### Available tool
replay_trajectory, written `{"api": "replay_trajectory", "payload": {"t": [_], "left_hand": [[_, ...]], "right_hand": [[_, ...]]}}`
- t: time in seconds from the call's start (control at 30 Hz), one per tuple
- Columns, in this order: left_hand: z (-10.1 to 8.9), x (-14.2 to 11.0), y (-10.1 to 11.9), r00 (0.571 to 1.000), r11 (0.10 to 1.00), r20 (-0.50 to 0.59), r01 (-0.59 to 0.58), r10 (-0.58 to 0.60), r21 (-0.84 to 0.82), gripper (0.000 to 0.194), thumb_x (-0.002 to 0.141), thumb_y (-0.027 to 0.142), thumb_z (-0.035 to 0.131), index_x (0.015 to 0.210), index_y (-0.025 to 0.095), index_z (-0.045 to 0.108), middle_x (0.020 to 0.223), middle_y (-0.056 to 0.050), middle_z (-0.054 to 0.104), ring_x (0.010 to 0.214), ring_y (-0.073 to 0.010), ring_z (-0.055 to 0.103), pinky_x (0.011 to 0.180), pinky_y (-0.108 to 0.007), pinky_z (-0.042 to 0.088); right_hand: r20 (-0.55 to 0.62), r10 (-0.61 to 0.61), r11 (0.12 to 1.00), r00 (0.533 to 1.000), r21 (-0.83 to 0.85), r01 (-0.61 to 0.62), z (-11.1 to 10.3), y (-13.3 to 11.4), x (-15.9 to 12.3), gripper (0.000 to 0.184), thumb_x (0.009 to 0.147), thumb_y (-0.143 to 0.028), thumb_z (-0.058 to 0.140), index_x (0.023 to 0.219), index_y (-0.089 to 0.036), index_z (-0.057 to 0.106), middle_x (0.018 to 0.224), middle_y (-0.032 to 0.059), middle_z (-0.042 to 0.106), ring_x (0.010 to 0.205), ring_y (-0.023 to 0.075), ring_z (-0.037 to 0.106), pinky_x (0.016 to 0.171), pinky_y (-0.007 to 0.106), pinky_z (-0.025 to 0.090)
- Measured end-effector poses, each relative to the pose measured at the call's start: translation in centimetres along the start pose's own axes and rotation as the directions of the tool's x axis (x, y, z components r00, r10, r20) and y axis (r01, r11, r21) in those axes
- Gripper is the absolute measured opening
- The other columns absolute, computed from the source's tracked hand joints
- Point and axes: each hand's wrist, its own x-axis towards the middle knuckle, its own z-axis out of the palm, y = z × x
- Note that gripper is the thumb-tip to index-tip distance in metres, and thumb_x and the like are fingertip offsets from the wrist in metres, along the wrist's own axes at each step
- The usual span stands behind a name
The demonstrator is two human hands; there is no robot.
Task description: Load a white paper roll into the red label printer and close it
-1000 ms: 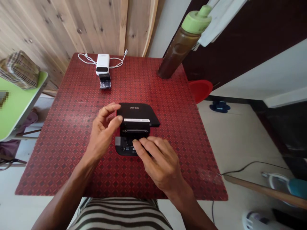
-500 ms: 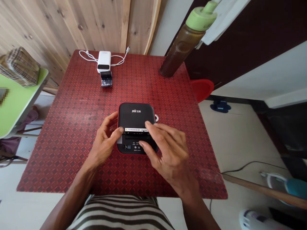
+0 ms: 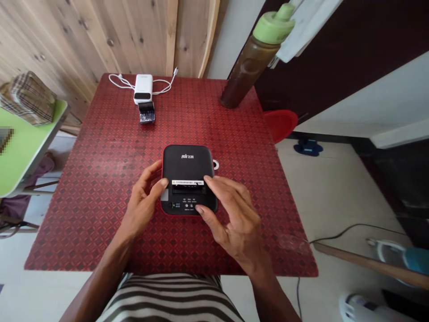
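Head view, square black red-edged plastic device (image 3: pixel 187 169), bare left hand (image 3: pixel 142 199) against left edge, grip unclear; right hand (image 3: pixel 234 213) at near right, fingers parted

Black, red-edged device (image 3: pixel 187 169) and red tabletop (image 3: pixel 100 161) with dark diamonds.

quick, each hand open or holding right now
Left hand: open, against the left side of the black device.
Right hand: open, over its right side.
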Motion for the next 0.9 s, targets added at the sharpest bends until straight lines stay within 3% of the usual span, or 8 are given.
{"api": "replay_trajectory", "payload": {"t": [0.1, 0.2, 0.3, 0.43, 0.73, 0.9], "left_hand": [[-0.4, -1.1, -0.5, 1.0, 1.0, 0.021, -0.011, 0.012, -0.015, 0.049, 0.11, 0.046, 0.072, 0.157, 0.034, 0.07, 0.17, -0.007, 0.066, 0.163, -0.0347, 0.055, 0.14, -0.058, 0.036], [-0.7, -1.8, -0.7, 1.0, 1.0, 0.028, 0.007, -0.008, 0.007, 0.052, 0.107, 0.041, 0.074, 0.158, 0.035, 0.07, 0.171, -0.006, 0.064, 0.163, -0.0363, 0.055, 0.139, -0.059, 0.039], [-0.5, -1.8, -0.5, 1.0, 0.999, -0.007, 0.005, -0.005, 0.05, 0.053, 0.104, 0.04, 0.076, 0.156, 0.034, 0.071, 0.168, -0.007, 0.066, 0.161, -0.0375, 0.057, 0.133, -0.058, 0.046], [-0.1, -1.6, 0.0, 1.0, 0.995, -0.023, -0.001, 0.003, 0.104, 0.053, 0.102, 0.044, 0.079, 0.153, 0.032, 0.071, 0.162, -0.008, 0.071, 0.157, -0.0384, 0.061, 0.119, -0.054, 0.06], [0.3, -2.0, 0.3, 1.0, 0.996, -0.001, -0.01, 0.01, 0.083, 0.053, 0.106, 0.043, 0.074, 0.157, 0.03, 0.066, 0.167, -0.009, 0.066, 0.158, -0.0345, 0.06, 0.13, -0.054, 0.051], [0.8, -1.8, 0.4, 1.0, 0.999, -0.017, 0.012, -0.011, 0.05, 0.053, 0.106, 0.041, 0.073, 0.157, 0.031, 0.067, 0.165, -0.009, 0.069, 0.154, -0.0347, 0.064, 0.122, -0.052, 0.057]], "right_hand": [[-0.076, 0.084, 0.996, 0.994, 0.05, -0.08, 0.0, -0.1, -1.6, 0.045, 0.111, -0.029, 0.071, 0.155, -0.02, 0.063, 0.136, 0.0148, 0.081, 0.127, 0.0294, 0.076, 0.108, 0.049, 0.065], [-0.108, 0.244, 0.969, 0.964, 0.077, -0.237, 1.0, -0.6, -3.6, 0.052, 0.113, -0.039, 0.069, 0.161, -0.022, 0.058, 0.138, 0.016, 0.078, 0.125, 0.0303, 0.077, 0.102, 0.05, 0.069], [-0.108, 0.331, 0.943, 0.937, 0.077, -0.324, 2.5, -1.4, -5.3, 0.06, 0.114, -0.046, 0.065, 0.168, -0.024, 0.05, 0.142, 0.018, 0.075, 0.126, 0.0323, 0.078, 0.099, 0.052, 0.071], [-0.118, 0.365, 0.93, 0.924, 0.087, -0.356, 3.9, -1.8, -6.2, 0.066, 0.113, -0.048, 0.065, 0.172, -0.025, 0.045, 0.146, 0.0194, 0.073, 0.131, 0.0351, 0.076, 0.102, 0.056, 0.07], [-0.041, 0.447, 0.879, 0.894, 0.203, -0.43, 3.9, -1.4, -6.1, 0.053, 0.114, -0.051, 0.062, 0.159, -0.024, 0.058, 0.143, 0.0177, 0.075, 0.129, 0.0338, 0.076, 0.105, 0.055, 0.068], [-0.049, 0.445, 0.88, 0.894, 0.21, -0.427, 3.9, -1.5, -5.9, 0.052, 0.113, -0.054, 0.062, 0.156, -0.024, 0.061, 0.142, 0.0172, 0.076, 0.127, 0.0336, 0.076, 0.103, 0.054, 0.068]]}}
